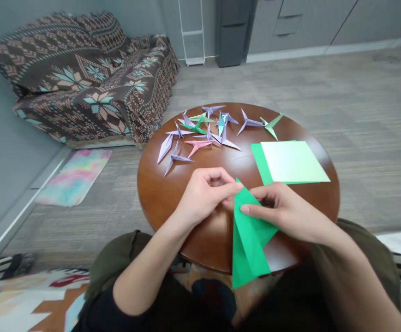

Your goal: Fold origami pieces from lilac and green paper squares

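A green sheet of origami paper (250, 235), partly folded into overlapping triangular flaps, is held up over the near edge of the table. My left hand (209, 191) pinches its narrow top corner between thumb and fingers. On the right side, my right hand (279, 210) grips the paper with the thumb lying on the front flap and the fingers behind, mostly hidden. The wide lower end of the paper hangs past the table's rim, above my lap.
Several folded paper cranes, mostly purple, with a pink one (199, 145) and green ones, lie across the far side of the round brown table (207, 244). A stack of pale and bright green paper (293, 161) rests at right. Beyond stands a patterned sofa (96, 87).
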`<state>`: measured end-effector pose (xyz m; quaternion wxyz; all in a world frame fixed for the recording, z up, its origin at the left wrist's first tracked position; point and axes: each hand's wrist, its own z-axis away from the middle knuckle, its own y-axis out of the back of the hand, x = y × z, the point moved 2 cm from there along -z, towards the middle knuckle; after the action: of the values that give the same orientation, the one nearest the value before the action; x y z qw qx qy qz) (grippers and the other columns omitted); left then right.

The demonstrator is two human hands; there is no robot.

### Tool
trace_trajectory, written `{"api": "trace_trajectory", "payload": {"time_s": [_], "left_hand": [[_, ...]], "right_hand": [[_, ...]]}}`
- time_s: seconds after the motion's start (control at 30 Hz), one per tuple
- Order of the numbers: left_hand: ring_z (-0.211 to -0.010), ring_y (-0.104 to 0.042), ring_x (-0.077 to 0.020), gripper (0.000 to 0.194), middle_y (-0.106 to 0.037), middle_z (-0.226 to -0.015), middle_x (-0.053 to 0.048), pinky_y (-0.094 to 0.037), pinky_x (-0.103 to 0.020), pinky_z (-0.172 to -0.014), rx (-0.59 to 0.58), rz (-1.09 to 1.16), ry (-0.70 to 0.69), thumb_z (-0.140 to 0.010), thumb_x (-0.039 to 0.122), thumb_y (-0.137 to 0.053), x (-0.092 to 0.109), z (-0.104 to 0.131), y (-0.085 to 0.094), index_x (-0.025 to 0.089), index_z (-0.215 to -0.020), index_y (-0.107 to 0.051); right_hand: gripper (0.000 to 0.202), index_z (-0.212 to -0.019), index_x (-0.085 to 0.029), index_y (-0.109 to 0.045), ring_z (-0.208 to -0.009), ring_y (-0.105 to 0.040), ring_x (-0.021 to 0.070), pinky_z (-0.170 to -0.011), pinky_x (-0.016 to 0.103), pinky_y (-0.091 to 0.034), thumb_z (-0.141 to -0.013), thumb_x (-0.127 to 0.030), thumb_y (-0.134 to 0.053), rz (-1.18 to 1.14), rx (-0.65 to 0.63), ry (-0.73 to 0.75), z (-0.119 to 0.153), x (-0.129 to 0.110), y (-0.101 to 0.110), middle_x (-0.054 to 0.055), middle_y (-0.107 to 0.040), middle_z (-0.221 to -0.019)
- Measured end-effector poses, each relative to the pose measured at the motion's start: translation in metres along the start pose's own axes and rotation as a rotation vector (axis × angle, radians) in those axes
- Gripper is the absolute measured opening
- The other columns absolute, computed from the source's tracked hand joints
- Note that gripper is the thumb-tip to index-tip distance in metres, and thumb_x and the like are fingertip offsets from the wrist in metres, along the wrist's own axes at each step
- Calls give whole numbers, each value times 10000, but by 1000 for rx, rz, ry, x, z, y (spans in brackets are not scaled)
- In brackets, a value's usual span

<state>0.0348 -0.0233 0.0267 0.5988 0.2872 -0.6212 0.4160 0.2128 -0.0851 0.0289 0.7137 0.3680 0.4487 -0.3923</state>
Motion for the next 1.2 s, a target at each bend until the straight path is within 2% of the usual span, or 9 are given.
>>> {"api": "trace_trajectory", "payload": {"time_s": [0.23,0.53,0.7,0.87,1.1,1.2], "left_hand": [[-470,-540,-54,199,-679,-619,28,-405,-172,-469,-5,48,2,-746,262,-898,-2,1,-1,136,-790,-750],[-475,-523,-70,306,-628,-559,22,-416,-198,-483,24,-69,-5,-760,398,-889,4,2,2,136,-727,-736],[-482,-543,-70,283,-632,-578,26,-428,-180,-471,71,-76,-42,-784,380,-871,7,2,9,137,-759,-728],[-495,-603,-84,286,-681,-617,18,-509,-188,-506,-24,-51,48,-719,319,-918,9,5,3,131,-806,-721],[-536,-654,-100,253,-704,-618,3,-550,-189,-546,15,-24,48,-730,303,-908,8,5,1,132,-784,-730],[-529,-646,-97,244,-703,-614,2,-548,-190,-545,18,-41,23,-743,315,-899,8,4,2,135,-778,-737]], "right_hand": [[331,-858,-159,-705,-663,-431,132,-593,270,-358,-910,-485,-729,1,-19,7,-1,-2,-1,-20,-561,-725],[335,-834,-177,-697,-660,-428,143,-586,275,-354,-911,-502,-723,34,-16,1,1,-2,0,-18,-559,-724],[357,-745,-177,-635,-651,-427,133,-576,265,-356,-898,-481,-741,13,2,-9,3,-2,0,-26,-534,-702],[318,-814,-174,-691,-633,-392,127,-554,265,-321,-906,-475,-735,29,14,-11,3,-2,0,-28,-527,-691],[317,-899,-181,-758,-640,-430,143,-563,277,-337,-914,-496,-721,66,29,0,3,-1,1,-15,-584,-719],[322,-862,-183,-726,-637,-423,143,-560,279,-328,-919,-499,-710,82,41,-2,3,-1,0,-20,-564,-707]]}}
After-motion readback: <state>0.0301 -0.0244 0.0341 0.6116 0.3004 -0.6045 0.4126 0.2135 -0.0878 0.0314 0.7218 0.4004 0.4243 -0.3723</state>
